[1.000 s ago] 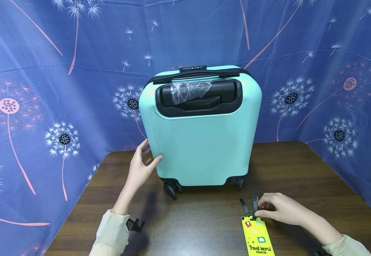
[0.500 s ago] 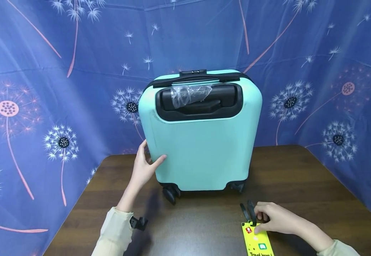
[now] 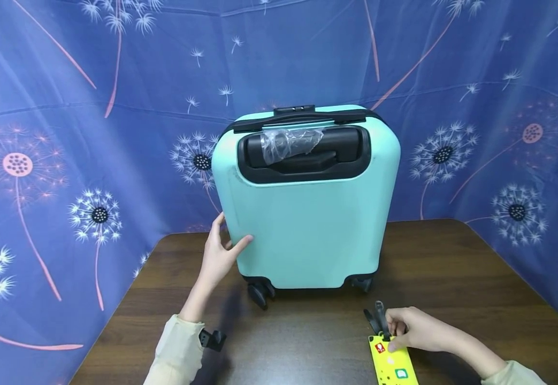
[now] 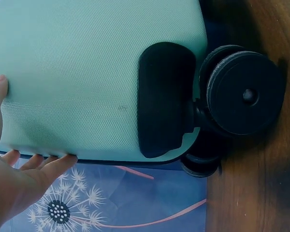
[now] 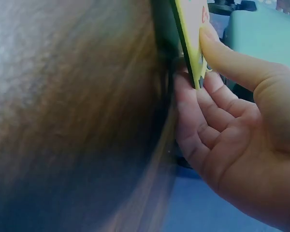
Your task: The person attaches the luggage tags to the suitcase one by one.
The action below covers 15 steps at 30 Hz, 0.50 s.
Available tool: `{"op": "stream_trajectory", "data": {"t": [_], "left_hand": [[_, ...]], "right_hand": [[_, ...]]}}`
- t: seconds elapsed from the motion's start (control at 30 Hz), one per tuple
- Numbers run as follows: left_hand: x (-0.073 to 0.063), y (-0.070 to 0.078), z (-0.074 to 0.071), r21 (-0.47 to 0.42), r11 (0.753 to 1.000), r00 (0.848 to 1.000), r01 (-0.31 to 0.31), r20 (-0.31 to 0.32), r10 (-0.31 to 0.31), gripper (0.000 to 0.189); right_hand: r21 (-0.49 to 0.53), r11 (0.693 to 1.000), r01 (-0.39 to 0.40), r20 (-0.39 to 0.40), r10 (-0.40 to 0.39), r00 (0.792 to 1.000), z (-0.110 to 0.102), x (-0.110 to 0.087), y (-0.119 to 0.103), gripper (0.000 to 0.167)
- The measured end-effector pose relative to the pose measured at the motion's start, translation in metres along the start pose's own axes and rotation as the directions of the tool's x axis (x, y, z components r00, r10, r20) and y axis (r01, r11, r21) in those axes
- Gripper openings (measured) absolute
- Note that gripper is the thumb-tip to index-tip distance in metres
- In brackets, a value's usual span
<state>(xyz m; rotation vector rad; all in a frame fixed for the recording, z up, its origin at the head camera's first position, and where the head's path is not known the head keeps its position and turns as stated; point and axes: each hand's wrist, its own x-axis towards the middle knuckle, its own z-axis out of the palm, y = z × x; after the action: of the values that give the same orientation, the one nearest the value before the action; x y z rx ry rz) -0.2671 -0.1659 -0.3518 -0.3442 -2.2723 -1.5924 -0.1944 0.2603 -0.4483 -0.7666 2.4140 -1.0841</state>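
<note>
A mint-green suitcase [image 3: 307, 230] stands upright on its wheels, its black telescopic handle [image 3: 314, 155] recessed and partly wrapped in clear plastic. My left hand [image 3: 217, 259] rests at its lower left side. The thumb lies on the face towards me, and the spread fingertips touch the side shell near the dark seam in the left wrist view. Lower right, my right hand [image 3: 420, 330] pinches the upper corner of a yellow luggage tag [image 3: 391, 363] between thumb and fingers. The tag's black strap [image 3: 381, 318] sticks up undone, its two ends apart. The tag's lower end is cut off by the frame.
The suitcase and hands are over a dark brown wooden table [image 3: 307, 331]. A blue curtain [image 3: 139, 133] with a dandelion pattern hangs close behind and around it. A black caster wheel [image 4: 246, 94] stands on the wood right by my left hand.
My right thumb has moved from the strap's base down onto the tag's face. The left thumb has slid slightly further onto the suitcase. The head view has shifted a little.
</note>
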Motion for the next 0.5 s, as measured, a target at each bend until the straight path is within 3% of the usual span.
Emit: {"op": "stream_trajectory", "data": {"t": [0.2, 0.37, 0.5], "left_hand": [[-0.001, 0.000, 0.001, -0.010, 1.000, 1.000, 0.013, -0.003, -0.013, 0.083], [-0.002, -0.001, 0.001, -0.012, 1.000, 1.000, 0.014, -0.005, -0.014, 0.083], [-0.003, 0.003, 0.001, -0.032, 0.999, 1.000, 0.017, 0.006, -0.016, 0.082]], "right_hand": [[0.094, 0.996, 0.005, -0.007, -0.005, 1.000, -0.006, -0.004, -0.002, 0.028], [0.221, 0.974, 0.047, 0.015, -0.052, 0.999, -0.010, -0.007, -0.002, 0.026], [0.265, 0.962, 0.059, 0.021, -0.067, 0.998, -0.012, -0.013, -0.005, 0.020]]}}
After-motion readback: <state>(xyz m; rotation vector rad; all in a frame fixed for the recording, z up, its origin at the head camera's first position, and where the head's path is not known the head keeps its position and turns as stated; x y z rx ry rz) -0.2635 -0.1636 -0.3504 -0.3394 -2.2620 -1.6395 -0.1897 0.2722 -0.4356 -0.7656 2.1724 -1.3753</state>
